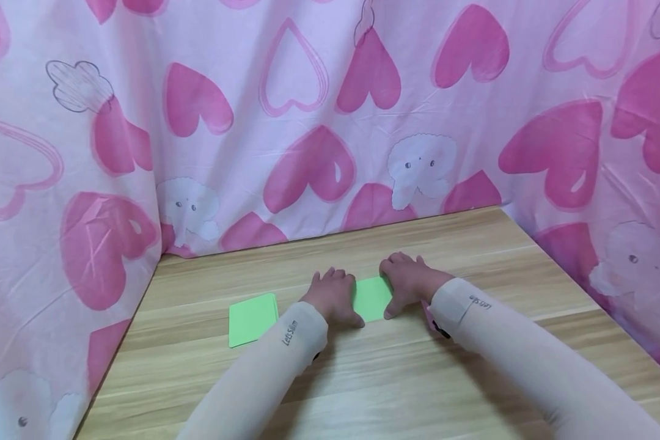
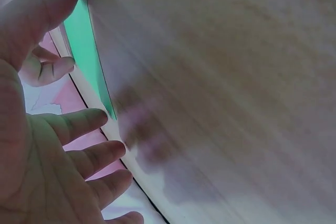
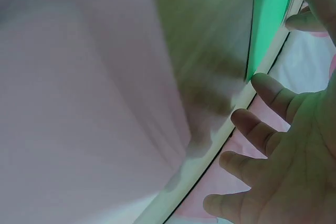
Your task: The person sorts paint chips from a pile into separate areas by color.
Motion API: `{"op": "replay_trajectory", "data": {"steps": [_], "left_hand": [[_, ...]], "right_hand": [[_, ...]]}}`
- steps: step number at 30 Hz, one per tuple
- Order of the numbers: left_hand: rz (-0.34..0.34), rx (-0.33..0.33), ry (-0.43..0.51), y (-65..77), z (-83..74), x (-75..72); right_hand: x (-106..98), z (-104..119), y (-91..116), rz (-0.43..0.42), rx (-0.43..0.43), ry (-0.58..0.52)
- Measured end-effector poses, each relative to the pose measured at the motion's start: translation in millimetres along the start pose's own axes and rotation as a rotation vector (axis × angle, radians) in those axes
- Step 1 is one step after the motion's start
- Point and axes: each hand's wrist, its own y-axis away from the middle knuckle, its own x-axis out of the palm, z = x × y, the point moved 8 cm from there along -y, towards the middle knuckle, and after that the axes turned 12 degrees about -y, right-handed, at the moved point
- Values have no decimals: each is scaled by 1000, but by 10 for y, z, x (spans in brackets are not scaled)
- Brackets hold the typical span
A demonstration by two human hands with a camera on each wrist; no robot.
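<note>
A green square card (image 1: pixel 371 298) lies on the wooden table between my two hands. My left hand (image 1: pixel 334 296) is at its left side, thumb by the near corner and index fingertip at the far corner. At the opposite side, my right hand (image 1: pixel 406 281) spans the card's edge the same way, its thumb near the front corner. In the left wrist view the other fingers (image 2: pixel 100 161) are loosely extended beside the card; the right wrist view shows similarly spread fingers (image 3: pixel 247 166). Beneath my right wrist a pink flat piece (image 1: pixel 428 315) is mostly hidden.
To the left lies a small pile of green square cards (image 1: pixel 252 321), overlapped by my left sleeve (image 1: pixel 286 348). A pink curtain (image 1: pixel 308 79) with hearts hangs behind the table (image 1: pixel 374 379) and along both sides.
</note>
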Motion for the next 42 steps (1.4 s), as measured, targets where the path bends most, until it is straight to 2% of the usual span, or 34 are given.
{"op": "replay_trajectory", "data": {"steps": [15, 27, 42], "left_hand": [[10, 7, -31, -16, -24, 27], [14, 12, -46, 14, -20, 31], [9, 14, -16, -19, 14, 52]], "right_hand": [[-9, 42, -7, 1, 14, 52], [12, 57, -41, 29, 19, 21], [29, 5, -64, 1, -21, 5]]}}
